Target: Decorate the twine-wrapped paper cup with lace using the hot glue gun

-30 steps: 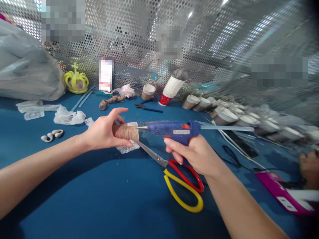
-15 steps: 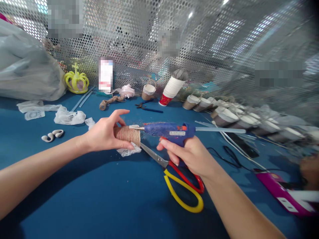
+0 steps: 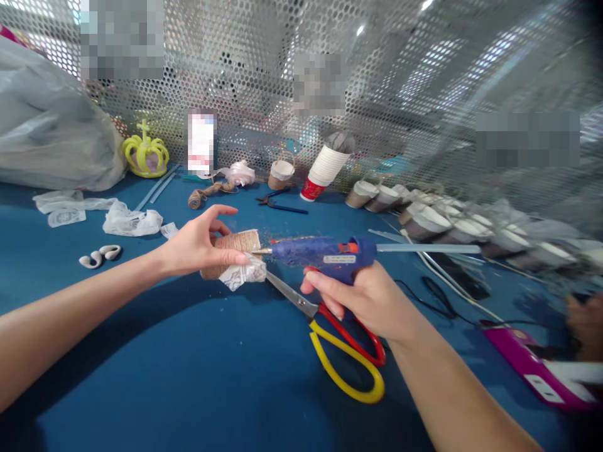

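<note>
Twine-wrapped cup: lying on its side in your left hand (image 3: 195, 245), low over the table; the cup (image 3: 241, 240) appears fully wound with twine where it shows.
Lace: the piece (image 3: 244, 274) lies along the near side, its end loose; the upper twine is bare, so the lace work looks only partly done. You cannot tell from here how much is stuck.
Left hand: curved round the cup, thumb in front, forefinger raised clear.
Right hand: your right hand (image 3: 365, 298) is wrapped round the grip of a blue hot glue gun (image 3: 311, 254); its metal nozzle is at the lace's upper edge, near your thumb, contact unclear.
Glue stick: a long clear length (image 3: 428, 249) juts from the gun's back, so plenty seems left.
Blue table: scissors (image 3: 305, 306) lie just below the gun; pliers (image 3: 285, 206), a twine hank (image 3: 200, 197) and spare lace (image 3: 134, 220) lie beyond.
Small buckets: many, lace-trimmed or pale-lined, are crowded (image 3: 431, 220) at far right.
Room: a perforated metal screen (image 3: 264, 44) backs the table; another person's hand (image 3: 586, 323) shows blurred at the right edge.
</note>
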Motion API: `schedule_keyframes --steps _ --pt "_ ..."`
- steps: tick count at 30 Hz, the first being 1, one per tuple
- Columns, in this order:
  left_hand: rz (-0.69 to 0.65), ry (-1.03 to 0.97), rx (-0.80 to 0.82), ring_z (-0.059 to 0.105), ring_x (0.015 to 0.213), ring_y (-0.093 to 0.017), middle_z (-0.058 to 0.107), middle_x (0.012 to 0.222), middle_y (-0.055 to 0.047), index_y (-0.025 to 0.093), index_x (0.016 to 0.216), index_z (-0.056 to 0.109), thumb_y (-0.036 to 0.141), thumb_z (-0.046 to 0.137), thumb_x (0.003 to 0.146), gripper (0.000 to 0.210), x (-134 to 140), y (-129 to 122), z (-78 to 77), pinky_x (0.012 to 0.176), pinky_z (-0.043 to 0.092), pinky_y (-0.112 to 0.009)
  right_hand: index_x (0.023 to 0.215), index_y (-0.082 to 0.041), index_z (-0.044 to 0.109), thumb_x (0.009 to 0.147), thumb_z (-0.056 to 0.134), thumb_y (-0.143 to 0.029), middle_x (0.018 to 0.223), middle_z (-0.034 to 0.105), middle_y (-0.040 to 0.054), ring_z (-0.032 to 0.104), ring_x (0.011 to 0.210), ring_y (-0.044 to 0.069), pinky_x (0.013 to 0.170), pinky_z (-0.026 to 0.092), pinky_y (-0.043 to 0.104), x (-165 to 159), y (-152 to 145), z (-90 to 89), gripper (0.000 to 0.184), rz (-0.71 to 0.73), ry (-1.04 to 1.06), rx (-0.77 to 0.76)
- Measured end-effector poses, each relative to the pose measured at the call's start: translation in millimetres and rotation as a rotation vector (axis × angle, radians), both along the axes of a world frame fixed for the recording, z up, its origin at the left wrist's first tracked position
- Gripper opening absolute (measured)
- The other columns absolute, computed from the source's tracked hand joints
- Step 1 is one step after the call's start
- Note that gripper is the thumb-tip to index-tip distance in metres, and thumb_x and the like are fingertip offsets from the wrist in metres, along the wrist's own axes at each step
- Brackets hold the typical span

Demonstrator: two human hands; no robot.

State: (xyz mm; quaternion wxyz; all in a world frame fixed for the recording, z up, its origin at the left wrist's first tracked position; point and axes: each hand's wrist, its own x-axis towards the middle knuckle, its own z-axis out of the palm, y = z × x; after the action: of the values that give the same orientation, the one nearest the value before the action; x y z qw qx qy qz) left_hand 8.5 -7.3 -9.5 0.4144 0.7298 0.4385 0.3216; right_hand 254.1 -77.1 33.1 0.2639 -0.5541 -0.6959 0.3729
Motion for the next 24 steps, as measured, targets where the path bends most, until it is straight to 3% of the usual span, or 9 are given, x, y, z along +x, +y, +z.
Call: schedule_keyframes --steps 14,24 --pt "-0.014 -0.054 -0.032 0.058 0.074 -0.02 0.058 0.084 -0.004 0.016 0.122 0.038 0.056 0.071 0.053 0.087 -0.8 -0.5 2.9 0.065 0.047 -0.032 0.065 -0.015 0.064 0.08 0.055 -0.041 0.036 0.043 -0.0056 0.041 0.035 0.007 0.046 0.037 0.023 3.8 3.0 2.9 0.031 0.028 0.04 -0.061" --pt "-0.077 -0.016 0.09 0.06 0.072 -0.019 0.06 0.089 -0.007 0.017 0.123 0.036 0.055 0.074 0.051 0.09 0.4 -5.2 0.1 0.062 0.048 -0.03 0.067 -0.014 0.063 0.082 0.056 -0.038 0.036 0.042 -0.0059 0.04 0.035 0.005 0.041 0.033 0.021 5.7 6.1 -5.4 0.029 0.023 0.125 -0.045"
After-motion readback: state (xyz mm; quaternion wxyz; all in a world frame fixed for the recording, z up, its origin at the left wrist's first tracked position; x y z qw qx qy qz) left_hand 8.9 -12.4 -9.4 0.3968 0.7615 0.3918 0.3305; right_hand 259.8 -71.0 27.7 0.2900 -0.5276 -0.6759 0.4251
